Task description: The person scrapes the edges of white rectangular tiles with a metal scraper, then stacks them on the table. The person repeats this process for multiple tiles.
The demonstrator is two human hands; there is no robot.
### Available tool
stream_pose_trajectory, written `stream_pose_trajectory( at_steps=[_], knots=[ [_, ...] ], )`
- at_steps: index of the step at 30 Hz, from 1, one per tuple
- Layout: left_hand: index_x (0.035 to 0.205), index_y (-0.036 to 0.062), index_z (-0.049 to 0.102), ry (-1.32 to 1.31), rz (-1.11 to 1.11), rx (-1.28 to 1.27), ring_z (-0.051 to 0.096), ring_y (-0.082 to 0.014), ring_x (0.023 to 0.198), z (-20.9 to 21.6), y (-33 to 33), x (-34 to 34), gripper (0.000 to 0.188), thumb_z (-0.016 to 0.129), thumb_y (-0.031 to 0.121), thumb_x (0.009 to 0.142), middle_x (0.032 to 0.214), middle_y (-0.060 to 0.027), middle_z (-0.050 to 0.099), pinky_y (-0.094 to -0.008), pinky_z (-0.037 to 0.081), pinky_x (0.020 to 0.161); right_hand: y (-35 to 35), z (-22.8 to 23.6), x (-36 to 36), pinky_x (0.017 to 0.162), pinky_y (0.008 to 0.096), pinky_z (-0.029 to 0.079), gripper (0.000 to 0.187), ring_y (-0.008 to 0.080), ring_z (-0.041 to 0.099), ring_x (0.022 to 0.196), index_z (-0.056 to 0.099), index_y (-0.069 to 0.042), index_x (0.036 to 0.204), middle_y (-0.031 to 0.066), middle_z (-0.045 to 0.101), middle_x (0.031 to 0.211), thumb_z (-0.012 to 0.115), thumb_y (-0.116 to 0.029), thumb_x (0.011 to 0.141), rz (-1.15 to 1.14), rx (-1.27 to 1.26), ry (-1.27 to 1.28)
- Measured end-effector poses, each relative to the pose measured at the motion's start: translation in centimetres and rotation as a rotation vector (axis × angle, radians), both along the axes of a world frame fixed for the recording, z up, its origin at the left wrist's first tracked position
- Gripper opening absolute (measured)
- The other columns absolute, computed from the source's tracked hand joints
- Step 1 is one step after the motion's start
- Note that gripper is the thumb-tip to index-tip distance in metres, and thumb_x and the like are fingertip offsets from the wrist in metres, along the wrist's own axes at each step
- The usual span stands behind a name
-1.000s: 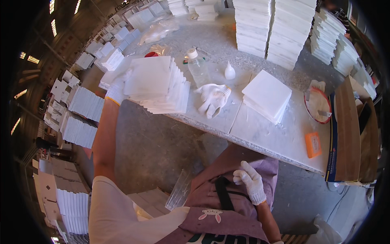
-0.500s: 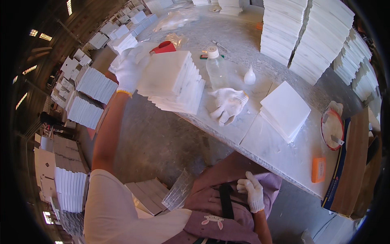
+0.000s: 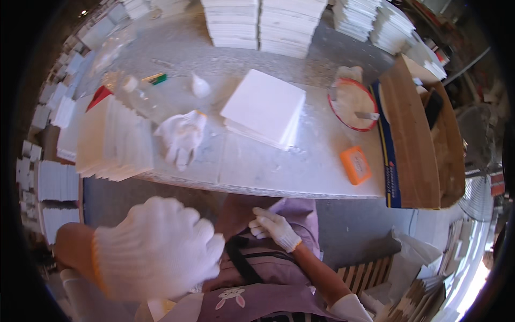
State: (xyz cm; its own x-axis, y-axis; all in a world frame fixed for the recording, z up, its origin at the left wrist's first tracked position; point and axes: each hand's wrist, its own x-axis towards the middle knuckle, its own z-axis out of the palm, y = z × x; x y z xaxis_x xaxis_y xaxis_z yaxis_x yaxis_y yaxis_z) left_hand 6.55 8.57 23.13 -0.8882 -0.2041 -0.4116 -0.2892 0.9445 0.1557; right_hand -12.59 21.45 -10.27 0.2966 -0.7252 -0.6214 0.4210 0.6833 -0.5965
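Observation:
My left hand [image 3: 158,247], in a white knit glove with a yellow cuff, is raised close before me, below the table edge. It is smeared by motion; its fingers bend downward and their tips are hidden, and no object shows in it. My right hand [image 3: 275,228], also gloved, rests on my purple apron with fingers loosely stretched and nothing in them. On the table [image 3: 252,180] ahead lies a small stack of square white tiles [image 3: 265,102]. A taller tile stack [image 3: 115,139] stands at the left edge, beside a loose white glove [image 3: 182,134].
Behind are a clear bottle [image 3: 144,99], a small white squeeze bottle [image 3: 200,86] and tall tile stacks [image 3: 230,24]. To the right are a red-rimmed tub [image 3: 351,104] with a flat blade, an orange box [image 3: 355,165] and an open cardboard box [image 3: 410,145].
My view has swung right. My left hand has come back from beside the tall tile stack to close in front of me. My right hand stays on the apron.

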Motion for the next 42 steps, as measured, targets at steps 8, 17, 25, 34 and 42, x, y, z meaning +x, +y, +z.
stream_pose_trajectory(
  at_steps=[8,17,25,34,42],
  knots=[
    [0.078,0.01,0.062,0.05,-0.05,0.083,0.061,-0.0227,0.06,-0.6,4.8,-1.2,0.024,0.066,0.034,0.079,0.063,-0.0039,0.055,-0.0364,0.047,0.05,0.7,-1.2,0.3,0.08,0.0294,0.054,0.064,0.0145,0.062,0.09,0.029,-0.002,0.153,0.0087,0.065,0.111,0.054,-0.032,0.102,0.031,0.045,-0.194],
    [0.075,0.01,0.062,0.087,0.09,0.054,0.06,-0.0217,0.058,-4.3,6.8,-0.7,0.021,0.065,0.03,0.079,0.062,-0.0037,0.055,-0.0354,0.046,0.047,0.5,-2.2,0.7,0.078,0.0279,0.055,0.062,0.0123,0.063,0.088,0.033,-0.007,0.152,0.0084,0.066,0.111,0.053,-0.038,0.102,0.059,0.028,-0.228],
    [0.073,0.0099,0.063,0.113,0.111,0.043,0.06,-0.0209,0.055,-4.6,7.5,0.2,0.018,0.064,0.026,0.079,0.061,-0.0036,0.055,-0.0344,0.046,0.044,0.6,-2.1,0.5,0.078,0.0293,0.056,0.059,0.0143,0.063,0.089,0.036,-0.006,0.151,0.0101,0.066,0.112,0.053,-0.036,0.102,0.034,0.045,-0.199],
    [0.078,0.0095,0.06,0.039,-0.26,0.336,0.063,-0.0209,0.056,-3.7,1.1,-3.5,0.026,0.063,0.034,0.086,0.063,-0.0046,0.057,-0.0345,0.048,0.043,0.5,-1.4,-0.1,0.079,0.0316,0.057,0.06,0.017,0.066,0.09,0.035,-0.001,0.149,0.0114,0.066,0.111,0.058,-0.028,0.1,-0.031,0.066,-0.208],
    [0.127,0.0176,0.061,0.484,0.628,-0.226,0.059,-0.03,0.114,-14.0,-8.8,-2.7,0.042,0.066,0.03,0.087,0.135,-0.0072,0.057,-0.0418,0.048,0.095,0.8,1.4,-0.2,0.075,0.0261,0.055,0.052,0.0123,0.063,0.084,0.04,0.0,0.147,0.0089,0.067,0.105,0.055,-0.02,0.101,0.017,-0.118,-0.032]
  ],
)
